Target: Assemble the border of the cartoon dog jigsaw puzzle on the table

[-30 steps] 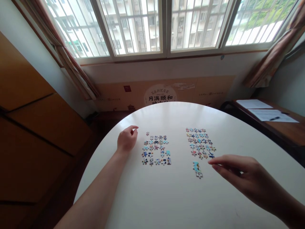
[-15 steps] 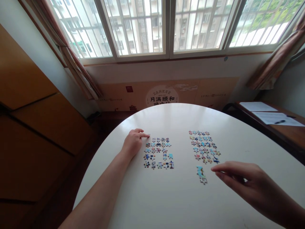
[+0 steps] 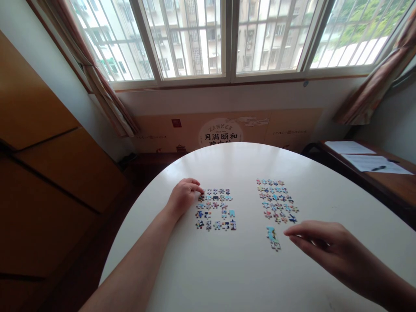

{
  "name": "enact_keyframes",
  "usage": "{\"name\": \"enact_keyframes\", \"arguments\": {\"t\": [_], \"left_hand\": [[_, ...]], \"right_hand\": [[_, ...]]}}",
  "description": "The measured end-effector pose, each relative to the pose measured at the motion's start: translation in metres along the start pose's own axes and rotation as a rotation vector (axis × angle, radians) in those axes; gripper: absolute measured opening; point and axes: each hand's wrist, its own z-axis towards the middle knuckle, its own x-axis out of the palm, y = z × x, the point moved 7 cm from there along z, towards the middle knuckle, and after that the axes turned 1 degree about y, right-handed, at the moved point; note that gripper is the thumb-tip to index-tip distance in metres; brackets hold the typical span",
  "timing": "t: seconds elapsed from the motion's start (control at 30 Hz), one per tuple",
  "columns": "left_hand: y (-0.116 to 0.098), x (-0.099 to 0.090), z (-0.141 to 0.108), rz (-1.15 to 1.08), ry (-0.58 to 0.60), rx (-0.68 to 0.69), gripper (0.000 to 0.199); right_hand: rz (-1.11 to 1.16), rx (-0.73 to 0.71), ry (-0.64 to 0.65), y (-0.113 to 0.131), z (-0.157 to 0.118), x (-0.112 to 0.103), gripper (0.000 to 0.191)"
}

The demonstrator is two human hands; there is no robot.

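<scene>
My left hand (image 3: 185, 195) lies at the upper left corner of the left group of loose jigsaw puzzle pieces (image 3: 215, 205). Its index finger is stretched out, with the tip on or right beside a dark piece (image 3: 201, 197); the other fingers are partly hidden. Over on the right, my right hand (image 3: 320, 242) hovers with thumb and index finger almost together, and no piece shows between them. Just left of those fingertips sits a small joined section of puzzle (image 3: 273, 238), light blue at the top. Behind it the right group of loose pieces (image 3: 275, 197) lies in rows.
Everything rests on a round white table (image 3: 247, 277). A brown side table (image 3: 399, 180) with paper sheets (image 3: 370, 164) and a dark pen-like item stands to the right. A printed cardboard panel (image 3: 253, 130) is beyond the far edge, and wooden cabinets (image 3: 48, 195) are at left.
My left hand has come slightly nearer, its index fingertip now at the dark corner piece. The right hand has shifted a little left, along with a slight shift of the view.
</scene>
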Motion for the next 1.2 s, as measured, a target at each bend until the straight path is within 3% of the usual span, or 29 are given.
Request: {"name": "enact_keyframes", "arguments": {"t": [0.23, 0.67, 0.97, 1.2], "left_hand": [[0.000, -0.007, 0.000, -0.034, -0.059, -0.008, 0.044], [0.008, 0.004, 0.001, 0.011, 0.013, -0.014, 0.042], [-0.001, -0.019, -0.002, 0.032, -0.242, 0.046, 0.036], [0.001, -0.023, -0.004, 0.091, -0.306, 0.045, 0.027]], "right_hand": [[-0.006, -0.009, 0.010, 0.000, -0.001, 0.000, 0.022], [-0.003, 0.003, 0.040, 0.001, -0.002, 0.002, 0.023], [-0.002, 0.017, 0.082, -0.002, -0.003, 0.005, 0.023], [-0.006, 0.017, 0.089, -0.002, -0.002, 0.007, 0.024]]}}
